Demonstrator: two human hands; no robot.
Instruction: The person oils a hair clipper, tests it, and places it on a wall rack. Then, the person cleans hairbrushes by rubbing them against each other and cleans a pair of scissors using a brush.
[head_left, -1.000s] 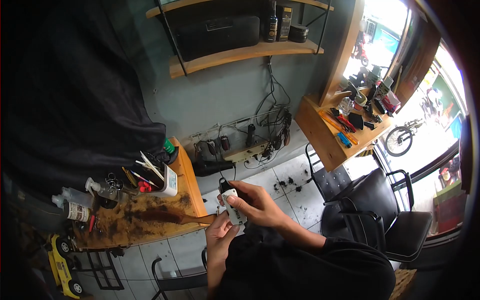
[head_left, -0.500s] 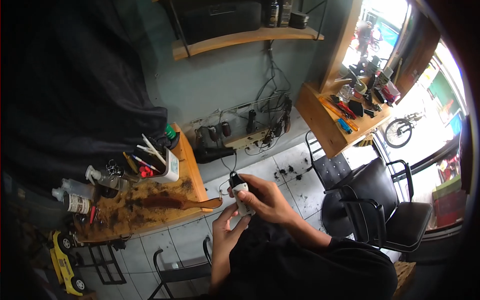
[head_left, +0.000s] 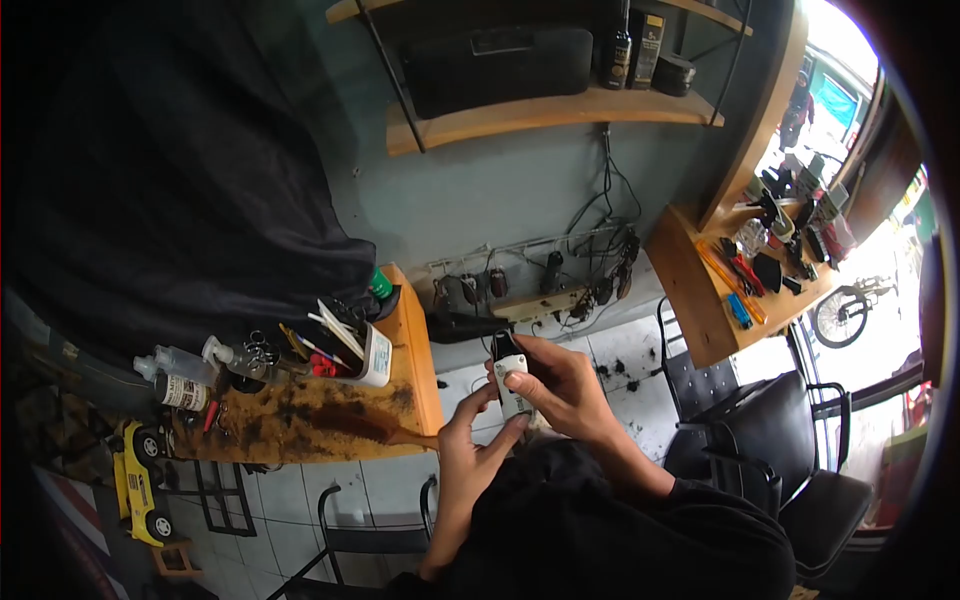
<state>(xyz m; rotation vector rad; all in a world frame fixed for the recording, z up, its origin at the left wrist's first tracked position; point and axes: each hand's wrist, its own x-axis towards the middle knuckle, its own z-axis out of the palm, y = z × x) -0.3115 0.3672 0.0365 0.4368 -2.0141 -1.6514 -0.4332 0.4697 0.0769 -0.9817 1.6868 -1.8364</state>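
Note:
A small white and black hair clipper [head_left: 513, 378] is upright in front of my body. My right hand [head_left: 567, 388] wraps round it from the right, with the thumb on its white face. Below and to the left, my left hand [head_left: 474, 445] has its thumb and fingers spread around the clipper's lower end; its thumb tip is near or against the casing, and I cannot tell if they touch. Left of my hands, a brown brush [head_left: 350, 424] with a wooden handle lies on a wooden counter [head_left: 412, 350] strewn with hair clippings.
A white container [head_left: 378, 358] of combs and bottles [head_left: 182, 390] stand on the counter. A wall shelf [head_left: 550, 108] is above. Cords and a power strip [head_left: 530, 305] run along the wall. At right are a second wooden counter [head_left: 690, 300] with tools and a black chair [head_left: 765, 430].
The view has shifted, so the counters and shelf appear farther right. My right hand still holds the clipper, while my left fingers have spread and shifted around its lower end.

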